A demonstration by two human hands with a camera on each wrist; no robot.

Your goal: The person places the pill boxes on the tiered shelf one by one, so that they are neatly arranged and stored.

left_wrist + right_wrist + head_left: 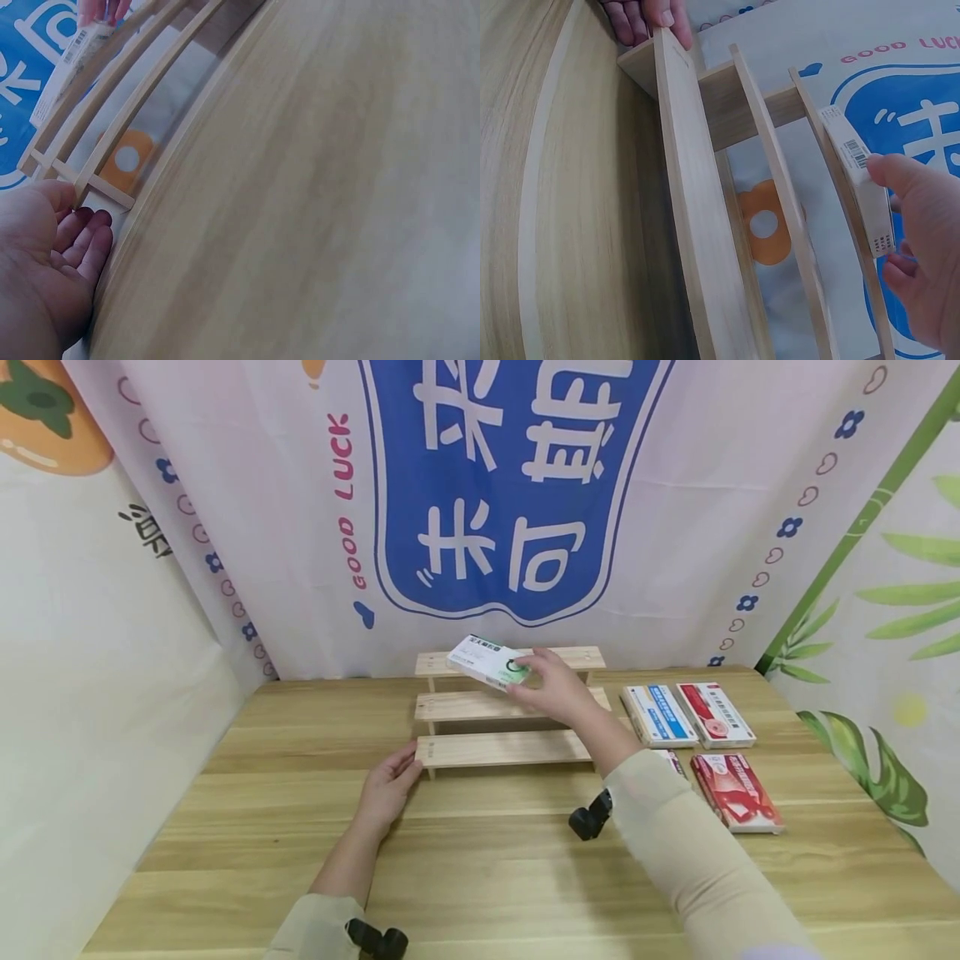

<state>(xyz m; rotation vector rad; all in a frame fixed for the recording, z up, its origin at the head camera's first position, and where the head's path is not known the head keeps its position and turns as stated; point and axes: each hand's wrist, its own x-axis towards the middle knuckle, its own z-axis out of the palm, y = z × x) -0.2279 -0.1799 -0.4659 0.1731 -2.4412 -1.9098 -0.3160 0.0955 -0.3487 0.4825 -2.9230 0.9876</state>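
A three-tier wooden stepped rack (502, 749) stands near the back of the table. My right hand (558, 690) pinches a white-and-green medicine box (478, 659) at the top tier. The right wrist view shows the box's barcode side (852, 146) close against that tier's board, with the thumb on one edge and fingers on the other; whether it bears on the board I cannot tell. My left hand (387, 787) grips the left end of the lowest tier, thumb and fingers about its corner, as the right wrist view also shows.
To the rack's right lie a blue-and-white medicine box (660, 717), a red-and-white box (715, 715) and a red box (737, 793). Another box (672, 762) is mostly hidden behind my right sleeve. A printed curtain (675, 568) hangs right behind the rack.
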